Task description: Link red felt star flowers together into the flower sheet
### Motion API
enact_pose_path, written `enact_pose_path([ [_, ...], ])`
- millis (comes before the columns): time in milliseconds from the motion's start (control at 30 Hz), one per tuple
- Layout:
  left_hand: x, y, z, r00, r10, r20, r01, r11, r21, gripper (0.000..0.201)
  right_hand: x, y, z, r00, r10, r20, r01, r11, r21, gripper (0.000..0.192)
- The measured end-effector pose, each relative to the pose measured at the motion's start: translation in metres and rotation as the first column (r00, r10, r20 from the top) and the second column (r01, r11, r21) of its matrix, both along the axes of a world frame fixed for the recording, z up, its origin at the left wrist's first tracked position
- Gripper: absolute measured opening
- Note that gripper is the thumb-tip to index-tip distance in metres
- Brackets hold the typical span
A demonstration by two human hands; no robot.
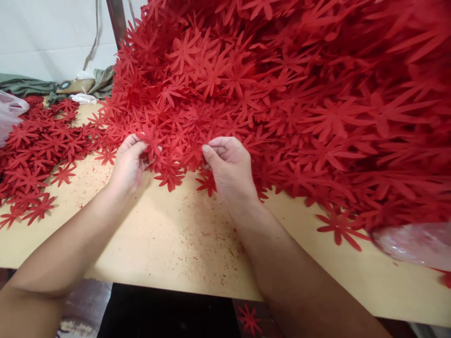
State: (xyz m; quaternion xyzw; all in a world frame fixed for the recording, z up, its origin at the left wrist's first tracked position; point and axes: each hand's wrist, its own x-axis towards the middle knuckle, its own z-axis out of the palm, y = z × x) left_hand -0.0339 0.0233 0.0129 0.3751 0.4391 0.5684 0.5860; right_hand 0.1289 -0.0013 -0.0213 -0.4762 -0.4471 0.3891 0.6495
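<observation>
My left hand [129, 162] is closed in a pinch on a red flower cutout [152, 144], whose narrow petals spread past the fingertips. To its right, my right hand [230, 166] is also pinched, thumb against the fingers, at the front edge of a big heap of red flower cutouts [211, 75]. Red petals lie right behind that thumb, so I cannot tell what it holds. Between the hands, a loose cutout [169, 178] rests at the heap's edge. Another loose cutout [206, 183] lies just under my right hand.
A lower pile of red cutouts [31, 155] spreads at the left, beside a clear plastic bag [10, 115]. Red specks dot the wooden tabletop [165, 244]. Another plastic bag [416, 241] lies at the right. Dark cloth [28, 85] sits by the wall. One cutout [249, 319] is below the table edge.
</observation>
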Motion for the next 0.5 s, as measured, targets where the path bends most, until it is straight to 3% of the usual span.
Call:
enact_pose_path([
  [200, 0.012, -0.013, -0.005, 0.966, -0.258, -0.033, 0.257, 0.966, -0.022, 0.016, -0.008, -0.004, 0.002, 0.998, 0.063, -0.017, -0.063, 0.998, 0.02, 0.034],
  [333, 0.014, -0.019, -0.007, 0.95, -0.295, -0.098, 0.3, 0.953, 0.036, 0.026, -0.01, -0.006, 0.0, 0.986, 0.165, -0.012, -0.165, 0.986, 0.011, 0.037],
  [500, 0.014, -0.019, -0.009, 0.917, -0.367, -0.155, 0.369, 0.929, -0.015, 0.031, -0.014, -0.009, 0.002, 0.974, 0.217, -0.072, -0.217, 0.976, 0.012, 0.034],
])
